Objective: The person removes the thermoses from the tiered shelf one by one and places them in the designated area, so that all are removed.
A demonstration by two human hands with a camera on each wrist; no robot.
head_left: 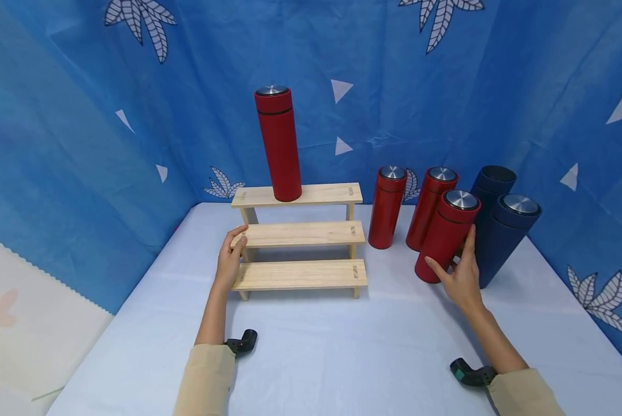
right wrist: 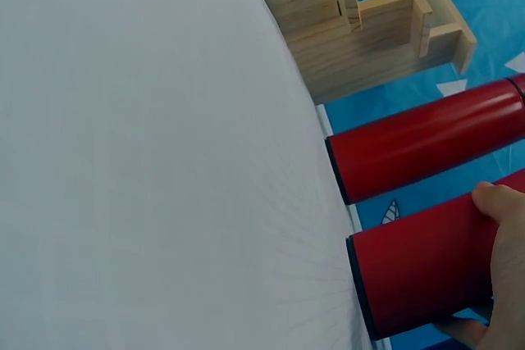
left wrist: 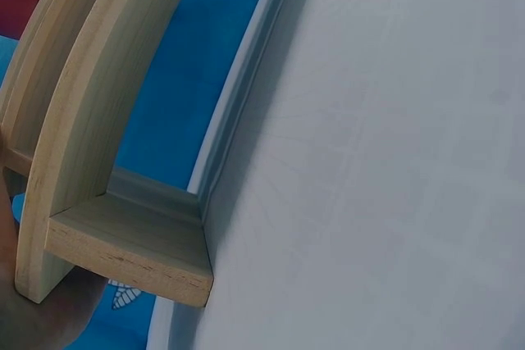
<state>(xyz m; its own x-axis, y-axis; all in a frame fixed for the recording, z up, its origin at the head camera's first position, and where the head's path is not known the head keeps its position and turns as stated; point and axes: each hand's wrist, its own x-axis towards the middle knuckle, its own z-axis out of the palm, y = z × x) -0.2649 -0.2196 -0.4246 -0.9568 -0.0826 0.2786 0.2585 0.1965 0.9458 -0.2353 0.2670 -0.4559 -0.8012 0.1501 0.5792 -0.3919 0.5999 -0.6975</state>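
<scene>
A three-step wooden display stand (head_left: 300, 233) stands on the table. My left hand (head_left: 229, 263) grips the left end of its middle step, thumb on the near side; in the left wrist view the hand (left wrist: 49, 317) is partly hidden behind the wood. At the right, my right hand (head_left: 462, 277) holds the nearest red thermos (head_left: 448, 237) low on its body, thumb on the left side and fingers on the right. The right wrist view shows that thermos (right wrist: 422, 264) with its dark base near the tabletop. Another red thermos (head_left: 282, 147) stands on the top step.
Two more red thermoses (head_left: 387, 208) (head_left: 430, 211) stand between the stand and my right hand. Two dark blue thermoses (head_left: 508, 240) (head_left: 490, 185) are close by on the right. A blue patterned curtain (head_left: 311, 46) hangs behind the white-covered table (head_left: 342, 358).
</scene>
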